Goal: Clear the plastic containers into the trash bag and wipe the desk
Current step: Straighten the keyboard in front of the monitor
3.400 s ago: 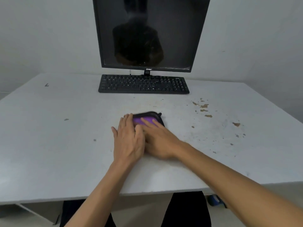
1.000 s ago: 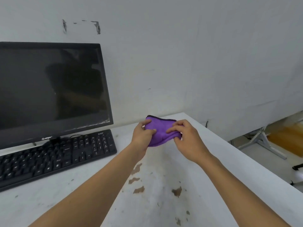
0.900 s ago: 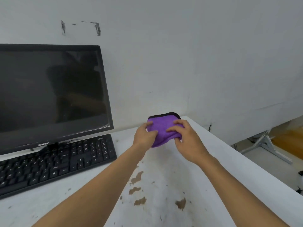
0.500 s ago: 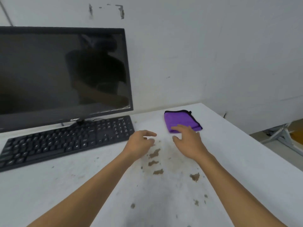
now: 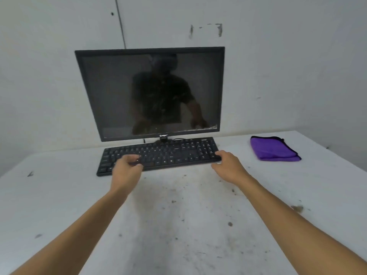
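The fingers (image 5: 130,157) of the left hand (image 5: 126,171) are curled close together over the left part of a black keyboard (image 5: 168,153), near its front edge. The frame is blurred here, so I cannot tell whether they grip it or only hover above the keys. The right hand (image 5: 229,168) is at the keyboard's right front corner: its fingers bend over the top of the corner and its thumb (image 5: 215,166) sits against the front edge, pinching the corner between them. Both bare forearms reach in from the bottom of the view.

A folded purple cloth (image 5: 274,148) with a dark hem lies flat on the white desk (image 5: 59,195), to the right of the right fingers and well apart from them; neither hand touches it. Directly beyond the fingers, behind the keyboard, stands a dark monitor (image 5: 151,92) showing a dim reflection of the person. On the near side of the fingers, the desk surface is grey with smudges and scattered dark specks (image 5: 296,208).
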The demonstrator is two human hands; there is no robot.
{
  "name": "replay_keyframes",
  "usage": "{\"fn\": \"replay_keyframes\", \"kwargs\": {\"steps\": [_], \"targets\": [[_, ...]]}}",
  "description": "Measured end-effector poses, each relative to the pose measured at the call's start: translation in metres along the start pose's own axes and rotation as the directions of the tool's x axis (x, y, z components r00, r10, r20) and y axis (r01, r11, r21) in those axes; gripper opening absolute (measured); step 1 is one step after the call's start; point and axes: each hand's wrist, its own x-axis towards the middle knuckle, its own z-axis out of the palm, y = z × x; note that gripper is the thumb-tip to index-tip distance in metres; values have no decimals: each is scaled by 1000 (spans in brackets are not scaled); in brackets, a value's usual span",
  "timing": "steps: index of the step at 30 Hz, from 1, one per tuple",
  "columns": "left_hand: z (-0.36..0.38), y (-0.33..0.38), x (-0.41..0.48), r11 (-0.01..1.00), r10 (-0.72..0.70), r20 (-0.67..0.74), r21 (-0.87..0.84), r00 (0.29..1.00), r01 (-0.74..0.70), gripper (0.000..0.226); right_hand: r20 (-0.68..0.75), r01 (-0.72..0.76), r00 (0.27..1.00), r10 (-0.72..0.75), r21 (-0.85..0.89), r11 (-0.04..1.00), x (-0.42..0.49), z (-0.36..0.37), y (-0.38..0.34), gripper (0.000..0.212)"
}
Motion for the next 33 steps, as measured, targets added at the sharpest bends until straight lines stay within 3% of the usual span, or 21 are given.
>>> {"fn": "replay_keyframes", "kwargs": {"steps": [5, 8, 11, 17, 22, 26, 33], "targets": [[-55, -37, 52, 976, -152, -239, 119, 959, 184, 51, 41, -122, 992, 120, 47, 991, 31, 8, -4, 53], [-68, -51, 74, 962, -247, -133, 83, 960, 260, 60, 69, -196, 980, 189, 114, 974, 43, 12, -13, 48], [-69, -52, 77, 976, -209, -6, 57, 978, 209, 45, 50, -234, 972, 229, 160, 959, 46, 17, -14, 40], [-91, -65, 30, 977, -211, 33, 2, 977, 211, 51, 65, -308, 952, 301, 179, 935, -8, 12, -9, 48], [-123, -71, -37, 974, -221, 87, 71, 971, 215, 67, 82, -331, 943, 322, 145, 932, -67, 2, 19, 67], [-134, -66, -97, 979, -166, 109, 140, 980, 150, 66, 77, -344, 939, 336, 148, 927, -119, -5, 35, 78], [-133, -63, -143, 961, -78, 160, 274, 984, 32, 66, -7, -294, 955, 295, 76, 953, -163, -3, 41, 70]]}}
